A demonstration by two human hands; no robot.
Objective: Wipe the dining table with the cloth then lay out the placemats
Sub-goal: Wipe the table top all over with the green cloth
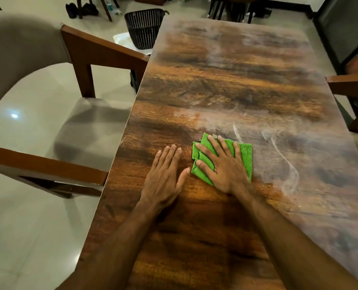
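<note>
A folded green cloth [246, 158] lies on the wooden dining table [226, 80] near its front left part. My right hand [222, 166] presses flat on the cloth with fingers spread and straight. My left hand [165, 176] rests flat on the bare wood just left of the cloth, its thumb almost touching the cloth's edge. Pale dusty streaks [287, 164] cover the table to the right and beyond the cloth. No placemats are in view.
A wooden-armed chair [86, 59] with a grey seat stands along the table's left side. Another chair's arm [349, 84] reaches the right edge. A black plastic basket [142, 28] stands on the floor by the far left corner. Tiled floor lies to the left.
</note>
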